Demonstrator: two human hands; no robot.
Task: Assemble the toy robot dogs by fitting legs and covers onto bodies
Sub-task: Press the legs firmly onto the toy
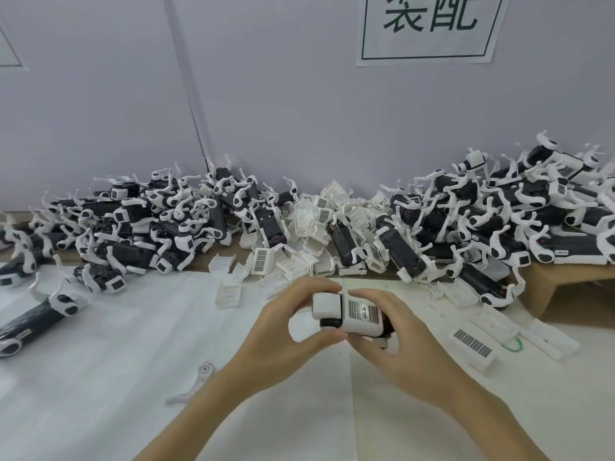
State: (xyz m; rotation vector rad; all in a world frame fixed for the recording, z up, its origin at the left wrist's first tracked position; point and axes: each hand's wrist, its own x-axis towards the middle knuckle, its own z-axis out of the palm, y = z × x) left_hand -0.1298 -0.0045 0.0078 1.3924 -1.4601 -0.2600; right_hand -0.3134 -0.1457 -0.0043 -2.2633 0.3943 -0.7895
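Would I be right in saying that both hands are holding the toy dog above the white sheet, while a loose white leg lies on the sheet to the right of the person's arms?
Not quite: the head view shows the loose white leg lying left of the arms, not right. The rest holds: the left hand and right hand both grip the toy dog above the white sheet.

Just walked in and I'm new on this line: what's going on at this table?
A person is assembling toy robot dogs. Both hands, left hand and right hand, grip one toy body above the white table, fitting a white cover onto it. Piles of dogs and loose covers line the wall.
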